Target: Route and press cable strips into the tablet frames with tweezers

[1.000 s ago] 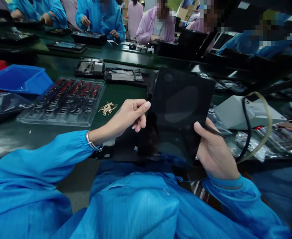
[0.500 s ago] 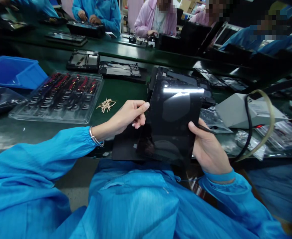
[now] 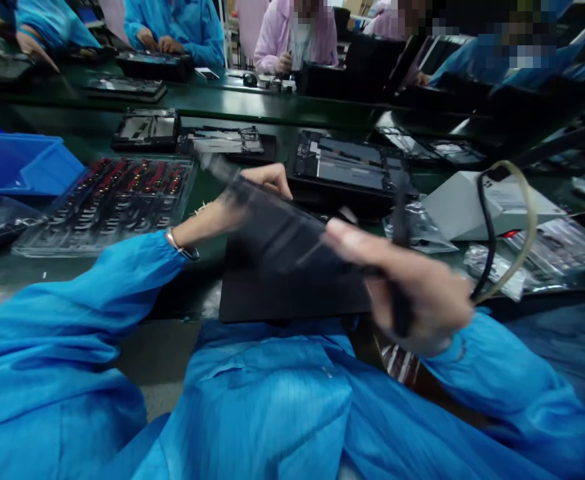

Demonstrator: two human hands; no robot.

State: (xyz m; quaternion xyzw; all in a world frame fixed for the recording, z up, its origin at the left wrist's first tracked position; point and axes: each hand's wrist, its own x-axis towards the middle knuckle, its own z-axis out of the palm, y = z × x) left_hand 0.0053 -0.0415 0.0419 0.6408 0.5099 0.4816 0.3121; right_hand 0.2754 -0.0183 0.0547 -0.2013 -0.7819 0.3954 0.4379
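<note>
Nearest the wearer, a dark panel (image 3: pixel 282 233) is held up at a slant; it is seen as thin and flat, but its surface and outline are so smeared by motion blur that no markings can be made out. Its right end is gripped by the right hand (image 3: pixel 415 287), the thumb being laid at the panel's edge and the fingers being bent. A slim dark item (image 3: pixel 400 207), also blurred, is seen at the same hand; how it is held cannot be told. The left hand (image 3: pixel 267 177) is partly covered by the panel. Its visible fingers are curled, but whether the panel is pinched by them cannot be told.

The panel is placed between the two hands, in front of the left one, and is raised above a black sheet (image 3: pixel 282 300) laid at the near edge of the counter (image 3: pixel 22 273).

To the left, small red and dark parts are carried in rows by a clear tray (image 3: pixel 62 251), with a blue bin (image 3: pixel 17 160) set behind it. To the right, a grey box (image 3: pixel 465 207) is placed near some clear bags (image 3: pixel 497 270). Beyond the panel, an opened device (image 3: pixel 347 163) is laid, and two more (image 3: pixel 145 130) are set farther left. Farthest off, co-workers in blue (image 3: pixel 175 23) and pink (image 3: pixel 272 40) are seated.
</note>
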